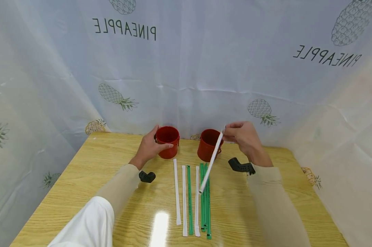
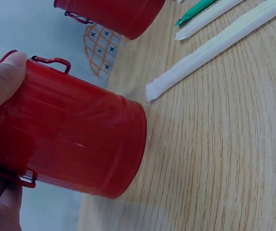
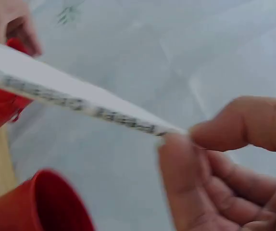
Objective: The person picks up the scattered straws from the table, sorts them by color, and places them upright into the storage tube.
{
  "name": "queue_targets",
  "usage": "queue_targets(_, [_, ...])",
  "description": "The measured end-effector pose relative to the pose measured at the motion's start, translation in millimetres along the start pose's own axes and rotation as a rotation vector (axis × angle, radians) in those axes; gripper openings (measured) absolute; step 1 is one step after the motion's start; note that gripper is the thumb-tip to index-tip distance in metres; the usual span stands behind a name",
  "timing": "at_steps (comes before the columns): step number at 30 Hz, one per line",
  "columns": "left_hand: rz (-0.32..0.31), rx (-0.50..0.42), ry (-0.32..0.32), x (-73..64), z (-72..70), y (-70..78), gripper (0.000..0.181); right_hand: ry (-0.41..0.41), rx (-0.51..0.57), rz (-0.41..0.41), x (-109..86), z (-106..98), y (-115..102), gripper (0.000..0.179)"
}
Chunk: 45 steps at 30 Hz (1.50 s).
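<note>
My left hand grips a red bucket with small side handles, thumb on the near side at the rim. In the left wrist view this bucket stands on the wood. Between thumb and fingertips, my right hand pinches one end of a white paper-wrapped straw. That straw slants down toward me, in front of a second red bucket. Dark printing runs along the wrapped straw in the right wrist view, where the right hand is close to the camera.
White wrapped straws and green wrapped straws lie side by side on the wooden table, pointing toward me. Some green ones overlap. A pineapple-print curtain hangs right behind the buckets. Black wrist mounts stick out beside the wrists.
</note>
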<state>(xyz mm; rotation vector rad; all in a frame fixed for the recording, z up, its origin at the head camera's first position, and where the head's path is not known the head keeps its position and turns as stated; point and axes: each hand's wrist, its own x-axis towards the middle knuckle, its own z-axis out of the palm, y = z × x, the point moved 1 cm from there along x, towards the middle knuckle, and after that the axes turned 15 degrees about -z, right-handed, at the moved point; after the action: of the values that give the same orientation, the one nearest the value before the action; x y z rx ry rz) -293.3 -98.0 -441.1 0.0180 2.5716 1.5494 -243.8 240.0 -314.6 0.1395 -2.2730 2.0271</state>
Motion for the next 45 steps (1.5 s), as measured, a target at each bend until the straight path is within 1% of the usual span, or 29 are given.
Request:
queue_targets(3, [-0.007,-0.008,-0.007,-0.5,1.0,-0.7,0.109,0.121,0.075,-0.129,12.5,12,-22,0.017])
queue_targets(7, [-0.016,-0.010,-0.012,-1.3,2.4,-0.4,0.109,0.276,0.144,-0.348,30.8,42,-37,0.010])
queue_targets(9, [-0.019,-0.013,-0.012,-1.3,3.2,-0.4,0.110,0.320,0.118,-0.460,39.4,59,-39,0.008])
queue_targets(12, [-0.021,-0.014,-0.016,-1.0,4.9,-1.0,0.110,0.341,0.009,-0.580,50.8,85,-34,0.008])
queue_targets(14, [-0.022,-0.015,-0.020,-0.6,6.3,-1.5,0.110,0.321,-0.083,-0.618,55.2,99,-26,0.010])
queue_targets(15, [-0.024,-0.015,-0.020,-0.3,6.9,-1.7,0.111,0.302,-0.119,-0.620,56.5,106,-21,0.010])
queue_targets(17, [-0.026,-0.012,-0.018,0.0,8.0,-1.7,0.111,0.249,-0.194,-0.607,56.8,117,-9,0.012])
queue_targets(19, [-0.020,-0.005,-0.011,0.4,8.3,-1.5,0.111,0.183,-0.249,-0.570,54.0,125,2,0.015])
queue_targets(22, [-0.010,0.003,-0.001,0.7,8.1,-1.1,0.110,0.098,-0.285,-0.508,47.5,130,16,0.023])
queue_targets(24, [-0.004,0.004,0.006,0.6,7.4,-1.0,0.110,0.068,-0.280,-0.459,41.7,130,24,0.026])
queue_targets(26, [-0.005,0.006,0.014,0.4,6.5,-0.9,0.110,0.063,-0.251,-0.404,35.2,129,32,0.026])
queue_targets(32, [-0.016,-0.011,0.001,-0.3,2.9,-0.5,0.110,0.119,-0.107,-0.169,7.9,122,60,0.016])
queue_targets(34, [-0.021,-0.020,-0.005,-0.3,1.8,-1.1,0.110,0.112,-0.079,-0.112,-1.7,122,73,0.015])
queue_targets(37, [-0.023,-0.043,-0.006,-0.7,0.5,-1.3,0.109,0.069,-0.100,-0.049,-17.3,124,91,0.013])
queue_targets(40, [-0.005,-0.035,0.009,0.1,0.6,-1.2,0.108,0.024,-0.159,-0.002,-32.7,125,105,0.013])
queue_targets(43, [0.017,-0.019,0.019,0.7,0.3,0.1,0.107,0.011,-0.226,0.030,-40.5,120,117,0.012])
queue_targets(45, [0.022,-0.014,0.020,0.4,-0.6,0.7,0.106,0.010,-0.307,0.030,-41.8,113,122,0.011])
